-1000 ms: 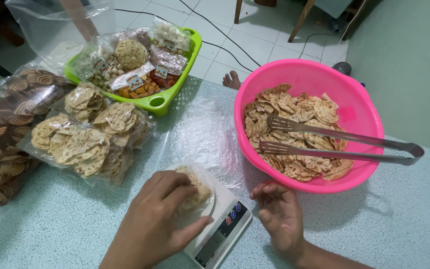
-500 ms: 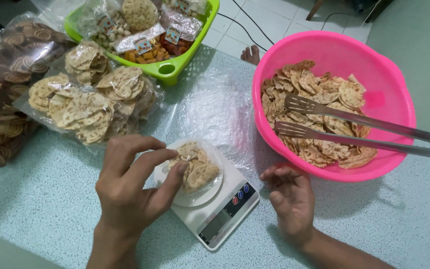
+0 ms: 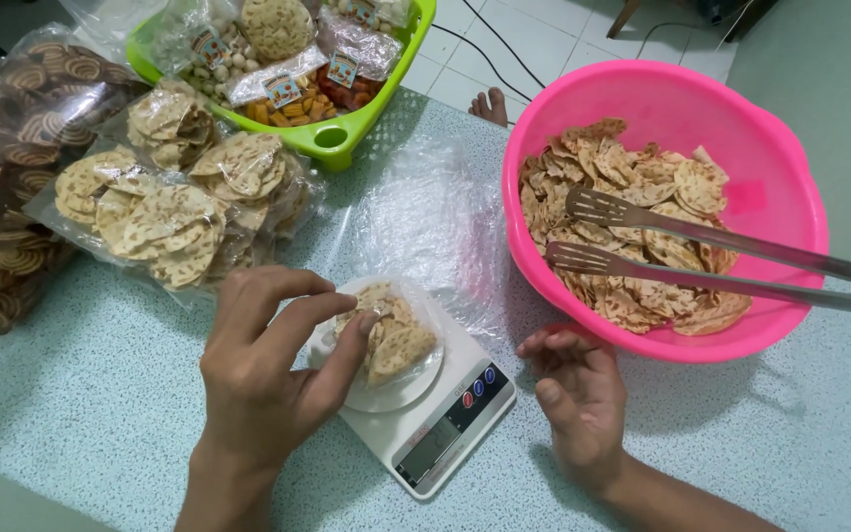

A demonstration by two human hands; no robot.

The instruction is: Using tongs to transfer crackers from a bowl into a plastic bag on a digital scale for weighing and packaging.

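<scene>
The left hand (image 3: 263, 369) is curled over the near-left rim of the scale (image 3: 424, 404), fingertips pinched on the clear bag of crackers (image 3: 391, 330) that sits on the scale's round plate. The bag is gripped at its left edge by thumb and fingers; crackers inside are seen just right of the fingertips. The right hand (image 3: 578, 389) is rested on the bench (image 3: 790, 443), just right of the scale, fingers loosely bent, nothing held. Just beyond the right hand a pink basin (image 3: 790, 167) of crackers is set, with metal tongs (image 3: 731, 261) laid across it, handles pointing right. Beyond the left hand, sealed cracker packs (image 3: 164, 217) are piled; further left, a bag of brown swirl snacks (image 3: 7, 167). A green tray (image 3: 332, 138) of small snack packs is placed farther off. Crumpled clear plastic (image 3: 425, 217) is spread between scale and basin.
</scene>
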